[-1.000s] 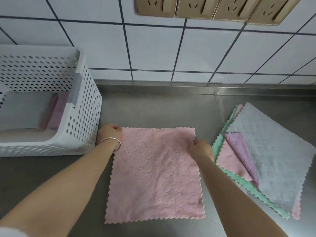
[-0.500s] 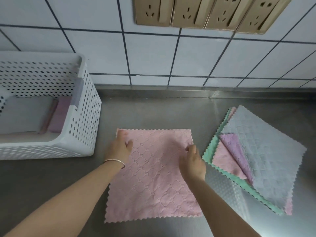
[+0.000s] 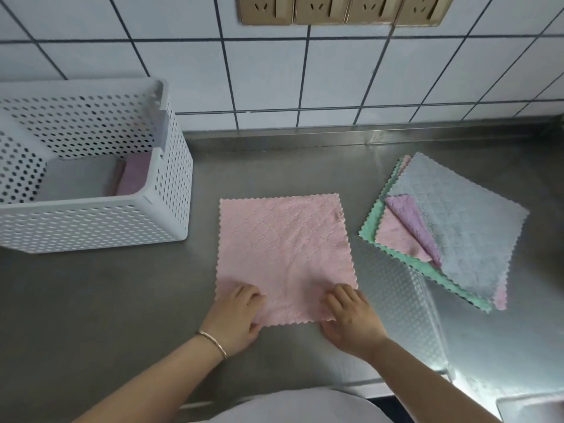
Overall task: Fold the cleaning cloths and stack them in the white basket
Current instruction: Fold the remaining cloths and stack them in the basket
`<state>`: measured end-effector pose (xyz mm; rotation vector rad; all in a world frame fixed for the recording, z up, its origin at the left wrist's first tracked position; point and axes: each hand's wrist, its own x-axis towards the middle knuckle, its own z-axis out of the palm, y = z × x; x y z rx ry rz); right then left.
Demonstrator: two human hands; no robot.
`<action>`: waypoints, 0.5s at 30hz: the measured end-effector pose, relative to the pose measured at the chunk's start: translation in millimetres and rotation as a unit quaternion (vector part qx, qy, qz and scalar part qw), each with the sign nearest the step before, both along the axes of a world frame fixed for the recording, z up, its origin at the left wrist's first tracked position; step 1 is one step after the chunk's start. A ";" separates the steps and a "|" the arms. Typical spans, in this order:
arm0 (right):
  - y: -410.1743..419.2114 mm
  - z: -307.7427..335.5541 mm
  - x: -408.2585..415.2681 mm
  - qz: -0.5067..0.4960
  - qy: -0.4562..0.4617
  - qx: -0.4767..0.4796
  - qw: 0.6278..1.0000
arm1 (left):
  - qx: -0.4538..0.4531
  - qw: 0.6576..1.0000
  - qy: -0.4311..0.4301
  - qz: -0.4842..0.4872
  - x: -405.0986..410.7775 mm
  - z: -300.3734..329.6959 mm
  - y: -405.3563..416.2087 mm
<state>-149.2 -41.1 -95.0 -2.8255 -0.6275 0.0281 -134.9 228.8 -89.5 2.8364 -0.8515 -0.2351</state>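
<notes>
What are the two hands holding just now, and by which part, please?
Both hold the pink cloth by its near edge: the left hand at the near left corner, the right hand at the near right corner.

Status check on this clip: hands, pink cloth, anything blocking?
Left hand and right hand pinch near edge of pink cloth, flat, unfolded. White basket holds folded cloths. Nothing blocking.

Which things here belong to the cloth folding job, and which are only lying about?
Belonging to the job:
- pink cloth, flat, near edge pinched by left hand and right hand
- pile of unfolded cloths
- white basket, folded cloths inside

Not part of it:
- wall sockets
- bracelet
- steel counter
</notes>
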 end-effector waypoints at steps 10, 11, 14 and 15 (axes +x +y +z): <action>-17.1 5.5 4.6 -0.077 0.054 0.000 0.996 | 0.010 0.996 -0.053 0.077 -6.3 0.6 11.9; -18.2 5.9 6.0 -0.101 0.062 0.023 0.993 | 0.001 0.992 -0.039 0.118 -4.5 5.6 17.8; -18.6 17.9 12.6 -0.178 0.128 0.088 0.972 | -0.056 0.976 0.040 0.206 1.4 26.5 30.7; -20.7 23.4 14.6 -0.200 0.164 0.097 0.961 | -0.059 0.970 0.071 0.226 3.6 34.0 33.2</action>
